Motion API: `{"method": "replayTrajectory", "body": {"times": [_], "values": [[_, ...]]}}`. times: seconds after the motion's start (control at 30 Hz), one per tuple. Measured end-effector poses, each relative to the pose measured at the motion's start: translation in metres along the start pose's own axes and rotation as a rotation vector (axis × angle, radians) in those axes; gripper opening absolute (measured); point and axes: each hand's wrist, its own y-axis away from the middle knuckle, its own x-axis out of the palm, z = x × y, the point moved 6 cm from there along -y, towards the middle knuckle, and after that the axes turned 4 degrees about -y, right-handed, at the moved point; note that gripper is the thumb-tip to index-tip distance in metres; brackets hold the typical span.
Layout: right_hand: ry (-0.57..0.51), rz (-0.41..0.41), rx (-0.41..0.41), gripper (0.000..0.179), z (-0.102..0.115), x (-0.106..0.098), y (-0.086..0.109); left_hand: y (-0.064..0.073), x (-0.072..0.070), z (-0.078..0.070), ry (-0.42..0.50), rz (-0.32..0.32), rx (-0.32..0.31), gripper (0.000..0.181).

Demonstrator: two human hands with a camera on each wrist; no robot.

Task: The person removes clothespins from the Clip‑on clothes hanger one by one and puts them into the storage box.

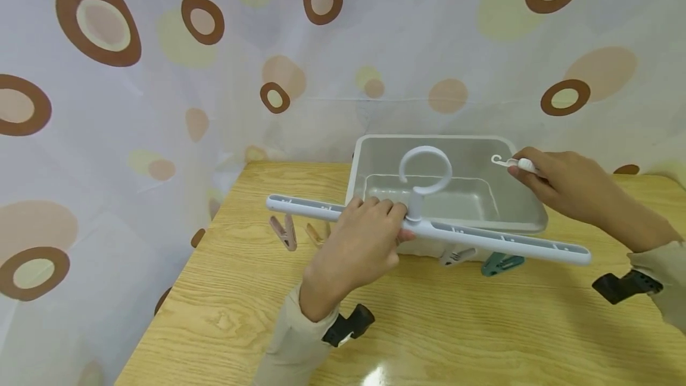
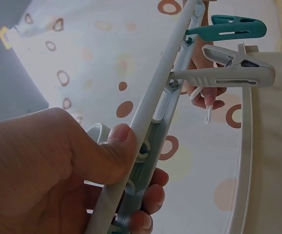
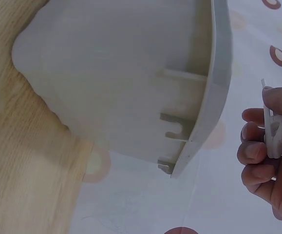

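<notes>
Seemingly for steadiness, the left hand [image 1: 364, 243] curls fingers and thumb snugly round a white clip hanger [image 1: 436, 231] beside its upright hook, above a grey plastic tub's [image 1: 471, 162] front; teal [image 2: 233, 30] and grey clothespins [image 2: 228, 77] hang from it. Nearly closed, the right hand [image 1: 568, 186] pinches a white hooked clothespin [image 1: 527, 165].
</notes>
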Motion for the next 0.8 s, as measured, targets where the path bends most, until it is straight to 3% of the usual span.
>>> {"method": "replayTrajectory", "body": {"times": [0.27, 0.53, 0.8], "values": [[0.013, 0.073, -0.001, 0.013, -0.002, 0.002, -0.019, 0.002, 0.000, 0.000, -0.022, -0.016, 0.000, 0.021], [0.028, 0.248, 0.059, 0.017, -0.001, 0.008, -0.041, 0.003, -0.001, 0.001, -0.008, -0.012, 0.002, 0.020], [0.005, 0.362, 0.016, 0.010, 0.002, 0.018, -0.061, 0.004, -0.001, 0.000, -0.001, 0.005, 0.014, 0.019]]}}
